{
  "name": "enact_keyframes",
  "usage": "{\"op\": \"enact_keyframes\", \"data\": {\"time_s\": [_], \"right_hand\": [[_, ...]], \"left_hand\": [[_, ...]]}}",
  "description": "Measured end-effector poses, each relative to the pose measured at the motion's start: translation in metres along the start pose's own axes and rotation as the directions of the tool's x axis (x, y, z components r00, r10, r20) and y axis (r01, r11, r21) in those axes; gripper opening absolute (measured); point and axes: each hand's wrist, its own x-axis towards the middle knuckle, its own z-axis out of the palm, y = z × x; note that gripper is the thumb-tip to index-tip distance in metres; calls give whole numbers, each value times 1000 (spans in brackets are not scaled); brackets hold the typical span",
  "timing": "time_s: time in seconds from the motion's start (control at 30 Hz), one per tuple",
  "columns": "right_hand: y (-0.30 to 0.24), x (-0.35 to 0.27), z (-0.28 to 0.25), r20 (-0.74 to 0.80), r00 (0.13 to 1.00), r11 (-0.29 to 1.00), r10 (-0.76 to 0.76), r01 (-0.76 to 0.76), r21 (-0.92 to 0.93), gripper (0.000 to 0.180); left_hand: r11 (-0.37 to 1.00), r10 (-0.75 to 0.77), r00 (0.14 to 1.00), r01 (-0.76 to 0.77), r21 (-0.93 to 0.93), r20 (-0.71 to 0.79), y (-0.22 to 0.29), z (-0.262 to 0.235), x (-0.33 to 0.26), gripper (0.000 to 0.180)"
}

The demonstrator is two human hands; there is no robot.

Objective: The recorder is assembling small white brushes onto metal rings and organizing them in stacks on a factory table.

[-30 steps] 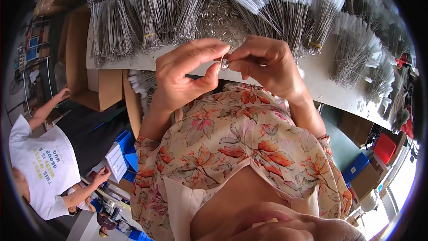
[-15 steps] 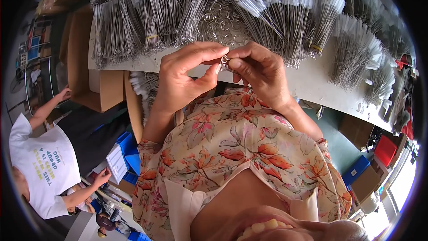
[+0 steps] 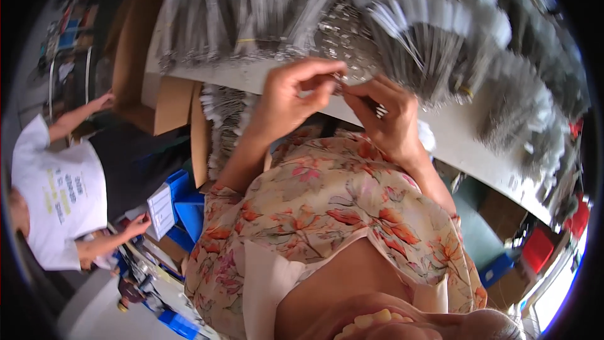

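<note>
Just now, the whole view has swung and blurred, yet both hands remain joined at the fingertips: the left hand (image 3: 292, 96) and right hand (image 3: 391, 114) pinch a small metal ring (image 3: 340, 80) between them, so handling seems to continue uninterrupted. It sits in front of the chest, just above the bench's near edge. Which way it faces cannot be told; being round, it shows no clear long axis. Beyond it, loose rings (image 3: 343, 30) lie scattered on the pale bench (image 3: 462, 124). Bundles of wire brushes (image 3: 431, 41) flank them, long axes running away from the person, white bristles at the far end. Leftward stand a cardboard box (image 3: 174, 104) and a co-worker in a white shirt (image 3: 60, 182).
</note>
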Motion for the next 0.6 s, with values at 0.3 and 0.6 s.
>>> {"op": "enact_keyframes", "data": {"time_s": [0.3, 0.6], "right_hand": [[53, -17, 22, 34, 978, 899, -204, 201, -389, 7], [67, 13, 58, 200, 853, 754, -482, 520, -402, 9]], "left_hand": [[917, 386, 331, -36, 397, -861, -72, -58, -74, 49], [671, 486, 475, 336, 661, -734, -115, -67, -67, 82]]}}
